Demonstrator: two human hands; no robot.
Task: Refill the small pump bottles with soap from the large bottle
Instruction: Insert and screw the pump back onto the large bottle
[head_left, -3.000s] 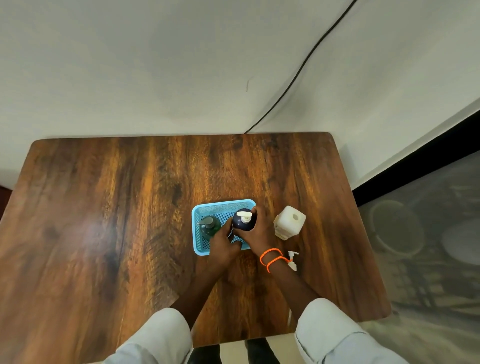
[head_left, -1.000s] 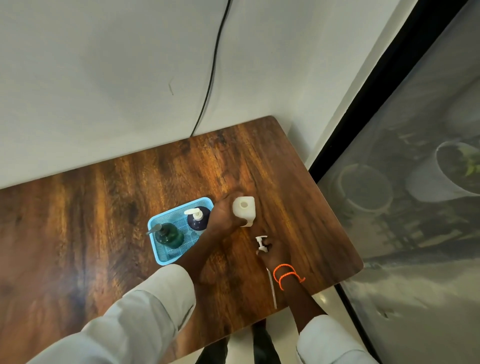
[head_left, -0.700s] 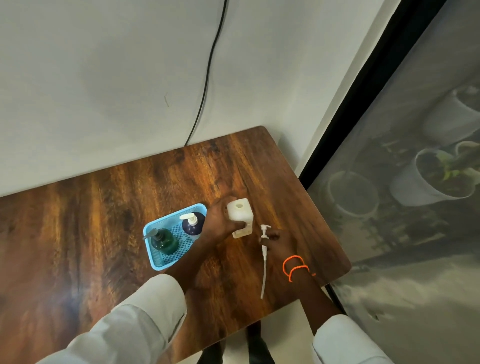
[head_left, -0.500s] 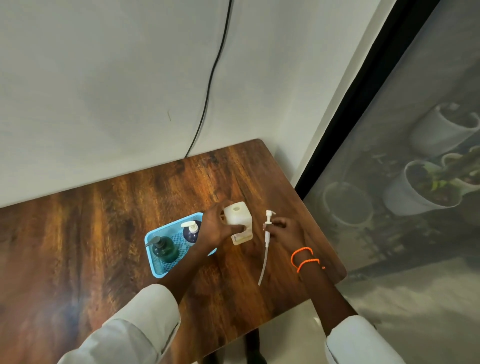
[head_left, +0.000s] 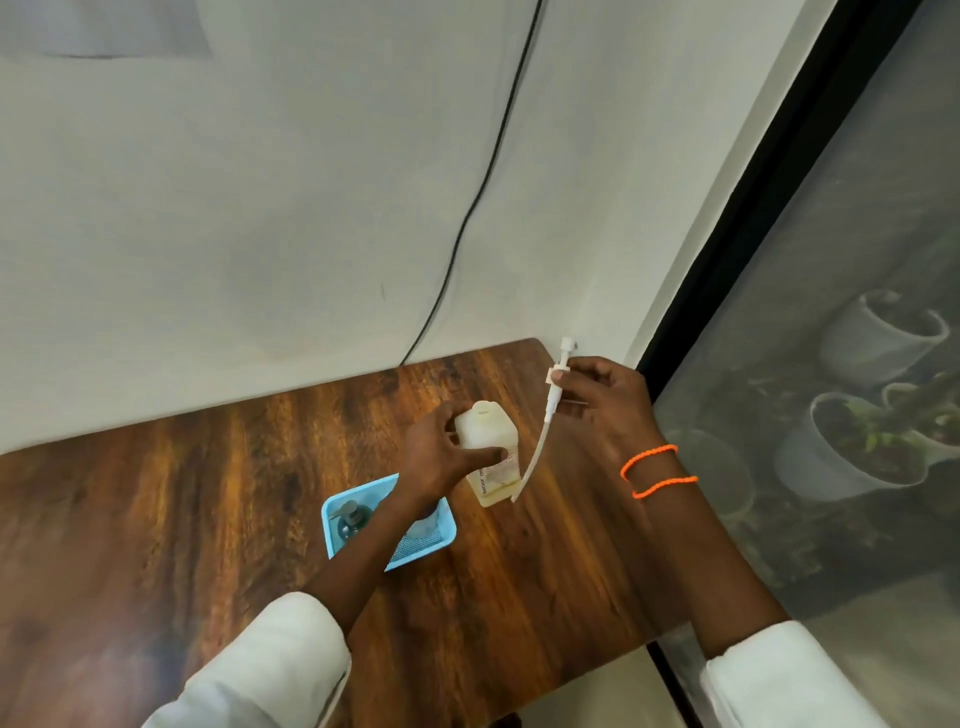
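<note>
The large white bottle (head_left: 491, 452) stands open-topped on the wooden table (head_left: 208, 493), with my left hand (head_left: 441, 457) gripping its side. My right hand (head_left: 602, 400) pinches the white pump head with its long dip tube (head_left: 545, 421), lifted off the table; the tube hangs down beside the bottle's right side. A blue mesh basket (head_left: 441, 530) sits to the left and nearer me. In it stands a green pump bottle (head_left: 350, 519); a second small bottle (head_left: 421, 525) is mostly hidden under my left forearm.
A black cable (head_left: 467, 218) runs down the white wall to the table's back edge. The table's right edge lies close to a dark-framed glass pane (head_left: 753, 208), with plant pots (head_left: 852, 457) behind it.
My right hand has raised the pump with its tube from the table up beside the large bottle. My left hand keeps its grip on the bottle. The camera has tilted up and right.
</note>
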